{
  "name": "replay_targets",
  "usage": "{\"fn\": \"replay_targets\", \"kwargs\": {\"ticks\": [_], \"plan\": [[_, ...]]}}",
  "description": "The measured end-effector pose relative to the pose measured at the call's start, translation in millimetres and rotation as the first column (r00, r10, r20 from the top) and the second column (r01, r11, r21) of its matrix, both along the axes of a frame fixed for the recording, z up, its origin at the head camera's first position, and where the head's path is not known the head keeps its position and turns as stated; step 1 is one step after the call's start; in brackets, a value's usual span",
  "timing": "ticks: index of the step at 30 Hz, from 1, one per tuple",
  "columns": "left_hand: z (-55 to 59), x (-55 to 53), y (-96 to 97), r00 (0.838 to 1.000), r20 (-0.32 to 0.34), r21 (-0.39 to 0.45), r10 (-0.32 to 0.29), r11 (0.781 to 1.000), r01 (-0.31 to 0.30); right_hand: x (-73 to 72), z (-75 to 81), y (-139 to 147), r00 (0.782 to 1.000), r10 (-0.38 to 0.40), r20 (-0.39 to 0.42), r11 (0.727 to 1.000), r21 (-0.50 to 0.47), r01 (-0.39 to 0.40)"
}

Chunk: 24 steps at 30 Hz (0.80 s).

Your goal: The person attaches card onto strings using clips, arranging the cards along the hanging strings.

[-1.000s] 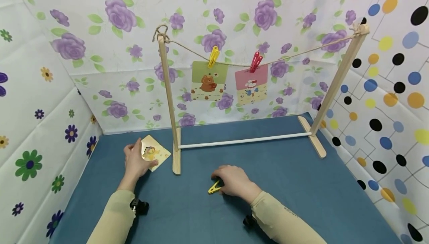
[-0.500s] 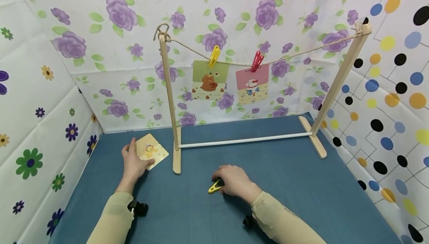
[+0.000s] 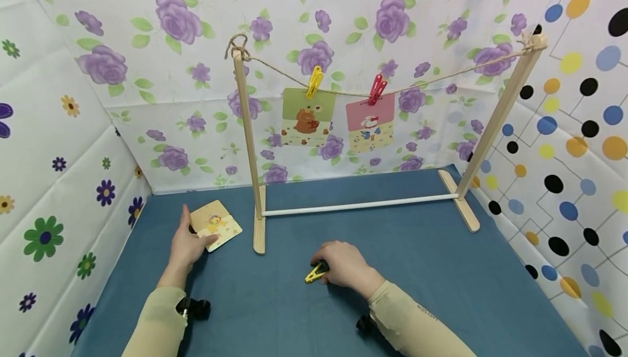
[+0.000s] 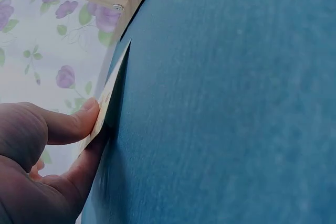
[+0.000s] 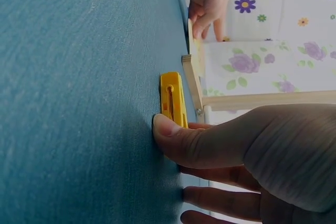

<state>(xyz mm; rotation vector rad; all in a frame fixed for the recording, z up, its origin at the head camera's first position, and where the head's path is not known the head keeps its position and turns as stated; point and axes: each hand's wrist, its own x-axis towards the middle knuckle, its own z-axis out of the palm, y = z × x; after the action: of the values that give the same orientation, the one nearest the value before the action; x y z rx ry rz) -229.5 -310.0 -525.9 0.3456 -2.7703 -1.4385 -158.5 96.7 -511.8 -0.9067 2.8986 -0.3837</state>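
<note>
My left hand is at the left of the table, its thumb over a yellow picture card and a finger beneath it. In the left wrist view the thumb and finger pinch the card by its edge, and its far corner slants close over the blue cloth. Nearer the middle, my right hand pinches a yellow clothespin low at the cloth. The right wrist view has the thumb against the clothespin, with the fingers behind it. Part of the clothespin is hidden by the hand.
A wooden frame with a sagging twine line stands at the back. A yellow clothespin holds a green bear card there; a red clothespin holds a pink card. A white rod joins the feet.
My left hand has drawn the yellow card leftward and slightly toward me, away from the frame's left foot. My right hand stays in place with its clothespin.
</note>
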Motion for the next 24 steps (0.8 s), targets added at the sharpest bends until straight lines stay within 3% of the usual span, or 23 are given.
{"fn": "replay_targets", "kwargs": {"ticks": [9, 20, 24], "plan": [[3.6, 7.5, -3.6, 0.999, 0.044, 0.003, 0.026, 1.0, -0.026, -0.7, -1.2, 0, 1.0, 0.0, 0.011, 1.0, -0.011, 0.0], [4.1, 14.3, -1.6, 1.0, 0.026, 0.077, 0.011, 0.997, -0.013, -0.7, 1.6, -2, 1.0, 0.001, 0.017, 1.0, -0.016, -0.001], [5.2, 14.7, 0.2, 0.999, 0.028, 0.085, 0.032, 0.996, -0.034, -0.4, 2.1, -1, 1.0, -0.001, 0.019, 1.0, -0.015, 0.001]]}}
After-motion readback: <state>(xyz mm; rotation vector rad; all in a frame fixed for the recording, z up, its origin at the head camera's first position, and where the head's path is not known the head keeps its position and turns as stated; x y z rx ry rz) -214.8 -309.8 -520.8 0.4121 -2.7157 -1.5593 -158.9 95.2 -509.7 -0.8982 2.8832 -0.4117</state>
